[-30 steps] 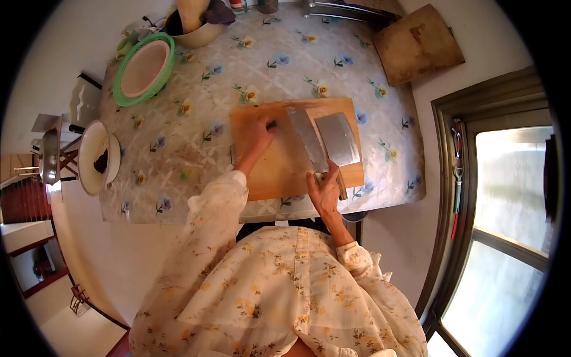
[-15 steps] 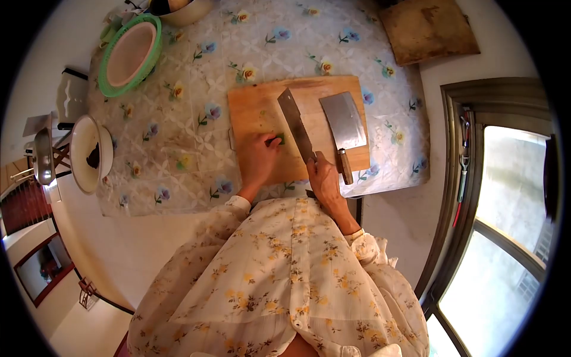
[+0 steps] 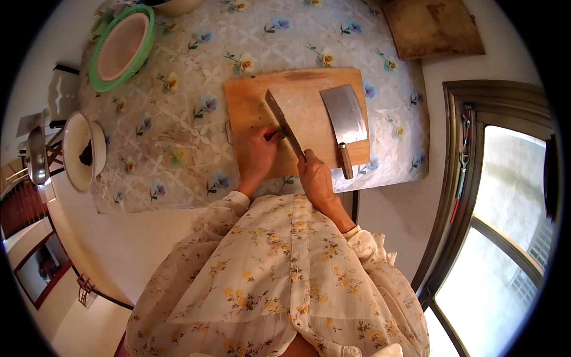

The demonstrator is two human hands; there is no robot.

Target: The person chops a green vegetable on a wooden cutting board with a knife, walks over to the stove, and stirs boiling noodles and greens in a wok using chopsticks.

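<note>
My left hand point(image 3: 262, 149) is curled on the left part of the wooden cutting board point(image 3: 297, 83). Its fingertips close on a small green piece point(image 3: 282, 135), mostly covered, whose kind I cannot make out; something dark shows beside it. My right hand point(image 3: 316, 177) grips a kitchen knife point(image 3: 283, 122) near the front edge of the board. Its blade slants up and left, right next to the left fingertips and the green piece. A wide cleaver point(image 3: 345, 116) with a wooden handle lies on the right side of the board. Tiny green bits point(image 3: 260, 105) dot the wood.
A flowered plastic cloth point(image 3: 178, 119) covers the table. Green and pink baskets point(image 3: 122, 47) stand at the far left. A white basin point(image 3: 77, 152) with something dark in it sits beyond the left edge. Another worn board point(image 3: 434, 27) is at the back right, near a window point(image 3: 499, 178).
The knife blade has moved left, up against the left fingertips. My left hand stays about where it was, and less of the green piece shows. The view has shifted slightly.
</note>
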